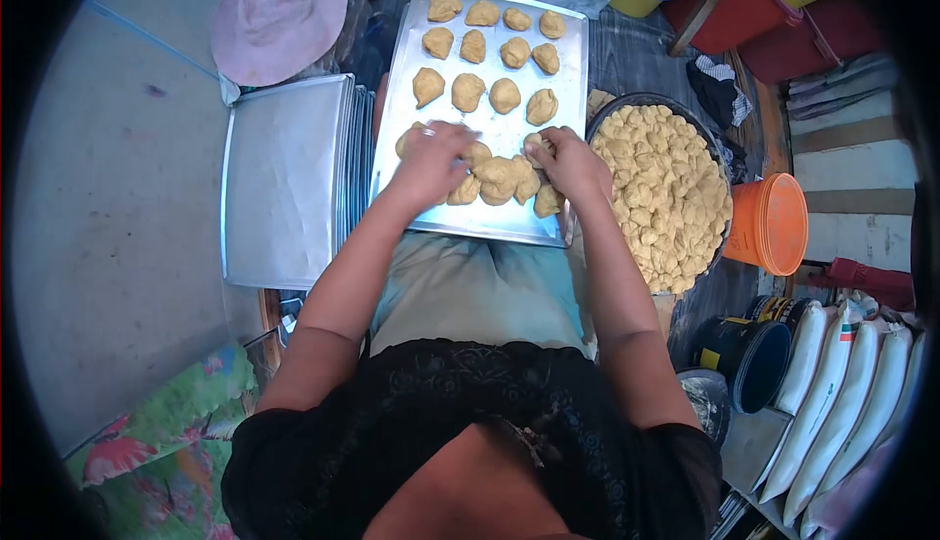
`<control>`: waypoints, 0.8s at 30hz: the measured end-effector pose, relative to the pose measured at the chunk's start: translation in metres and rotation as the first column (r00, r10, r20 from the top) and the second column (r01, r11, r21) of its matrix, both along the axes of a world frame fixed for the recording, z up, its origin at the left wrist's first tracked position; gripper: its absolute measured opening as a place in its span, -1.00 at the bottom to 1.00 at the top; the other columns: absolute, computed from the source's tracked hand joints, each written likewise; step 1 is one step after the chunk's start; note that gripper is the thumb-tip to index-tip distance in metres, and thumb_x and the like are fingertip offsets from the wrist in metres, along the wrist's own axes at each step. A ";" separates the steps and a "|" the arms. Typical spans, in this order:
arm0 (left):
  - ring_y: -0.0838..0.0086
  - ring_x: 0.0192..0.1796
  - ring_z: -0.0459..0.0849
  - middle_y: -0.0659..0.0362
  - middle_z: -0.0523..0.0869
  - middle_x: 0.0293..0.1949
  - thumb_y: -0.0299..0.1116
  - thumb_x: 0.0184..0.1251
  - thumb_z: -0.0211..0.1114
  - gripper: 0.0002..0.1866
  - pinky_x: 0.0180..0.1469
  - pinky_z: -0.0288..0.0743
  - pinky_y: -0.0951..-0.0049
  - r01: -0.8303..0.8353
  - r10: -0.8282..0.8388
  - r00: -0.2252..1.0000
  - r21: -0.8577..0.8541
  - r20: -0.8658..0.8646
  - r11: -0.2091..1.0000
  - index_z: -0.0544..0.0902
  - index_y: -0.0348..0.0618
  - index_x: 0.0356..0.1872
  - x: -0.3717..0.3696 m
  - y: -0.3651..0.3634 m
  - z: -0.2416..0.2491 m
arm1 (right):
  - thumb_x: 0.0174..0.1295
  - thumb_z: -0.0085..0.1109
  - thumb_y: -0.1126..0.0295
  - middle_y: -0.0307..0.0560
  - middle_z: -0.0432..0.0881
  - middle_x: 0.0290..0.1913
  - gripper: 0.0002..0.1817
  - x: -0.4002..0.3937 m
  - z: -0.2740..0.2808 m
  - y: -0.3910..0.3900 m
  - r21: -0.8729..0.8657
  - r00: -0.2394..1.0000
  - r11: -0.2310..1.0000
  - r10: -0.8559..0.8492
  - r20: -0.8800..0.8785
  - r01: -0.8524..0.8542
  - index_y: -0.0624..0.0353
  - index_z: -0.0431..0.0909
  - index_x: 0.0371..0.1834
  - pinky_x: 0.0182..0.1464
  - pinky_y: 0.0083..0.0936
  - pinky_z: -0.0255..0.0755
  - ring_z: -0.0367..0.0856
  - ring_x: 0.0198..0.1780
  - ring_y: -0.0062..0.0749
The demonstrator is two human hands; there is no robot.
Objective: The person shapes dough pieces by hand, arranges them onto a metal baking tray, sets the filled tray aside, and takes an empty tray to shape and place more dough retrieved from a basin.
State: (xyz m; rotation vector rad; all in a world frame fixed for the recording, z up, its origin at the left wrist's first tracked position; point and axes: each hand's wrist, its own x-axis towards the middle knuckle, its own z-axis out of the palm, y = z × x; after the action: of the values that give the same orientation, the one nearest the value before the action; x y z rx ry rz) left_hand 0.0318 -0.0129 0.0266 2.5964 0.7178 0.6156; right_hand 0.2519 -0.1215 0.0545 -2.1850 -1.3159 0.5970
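A shiny metal baking tray rests on my lap, with rows of lumpy tan dough pieces over its far part. Low on the tray, my left hand is palm down, its fingers and thumb around a dough piece; the fingertips are slightly blurred. My right hand pinches another dough piece between thumb and fingers near the tray's right side. Between and below the hands lies a cluster of touching dough pieces, partly hidden by my left hand.
Right of the tray stands a round dark tub heaped with dough pieces. Beyond it are an orange bucket, a black bucket and several white sacks. Stacked metal trays stand at left, below a pink hat.
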 end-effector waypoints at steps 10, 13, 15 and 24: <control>0.01 -0.23 0.71 -0.06 0.73 -0.30 -0.36 0.23 0.31 -0.82 -0.12 0.57 0.04 -0.276 0.273 0.958 -0.019 -0.092 0.961 0.67 -0.16 -0.19 0.009 0.010 0.001 | 0.14 0.34 0.08 0.08 0.70 -0.24 -0.52 -0.026 -0.009 0.011 0.208 0.954 0.954 0.253 -0.159 -0.218 0.15 0.60 0.02 -0.05 -0.19 0.49 0.69 -0.15 -0.08; -0.01 -0.22 0.71 -0.11 0.73 -0.33 -0.27 0.25 0.33 -0.70 -0.11 0.57 0.05 -0.281 0.259 0.941 -0.078 -0.215 0.956 0.66 -0.16 -0.04 0.007 0.006 0.009 | 0.19 0.32 0.03 0.11 0.70 -0.35 -0.54 -0.033 -0.007 0.029 0.158 1.000 0.987 0.022 -0.008 -0.021 0.19 0.58 -0.08 -0.12 -0.18 0.52 0.72 -0.30 -0.05; 0.00 -0.17 0.70 -0.12 0.72 -0.29 -0.22 0.27 0.33 -0.63 -0.07 0.56 0.06 -0.316 0.264 0.918 -0.141 -0.296 0.938 0.65 -0.15 0.04 0.007 0.001 0.020 | 0.21 0.32 0.01 0.09 0.70 -0.41 -0.55 -0.035 -0.017 0.041 -0.083 0.958 0.993 0.107 0.268 -0.088 0.21 0.56 -0.15 -0.12 -0.17 0.51 0.71 -0.34 -0.03; 0.08 0.27 0.43 0.02 0.52 0.16 -0.25 0.23 0.38 -0.59 0.28 0.25 0.07 -0.118 0.118 0.992 0.000 -0.041 0.993 0.65 -0.12 0.09 -0.023 -0.065 0.023 | 0.13 0.38 0.12 0.03 0.56 -0.05 -0.59 -0.030 -0.022 -0.055 0.273 0.943 0.931 0.160 0.292 -0.243 0.11 0.59 -0.05 0.06 -0.16 0.31 0.48 0.03 -0.05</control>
State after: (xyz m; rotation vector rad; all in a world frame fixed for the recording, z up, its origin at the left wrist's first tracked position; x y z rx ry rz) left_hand 0.0092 -0.0778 0.0492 2.5847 0.8904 0.5977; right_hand 0.2220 -0.1762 0.0326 -1.9328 -1.6669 0.1557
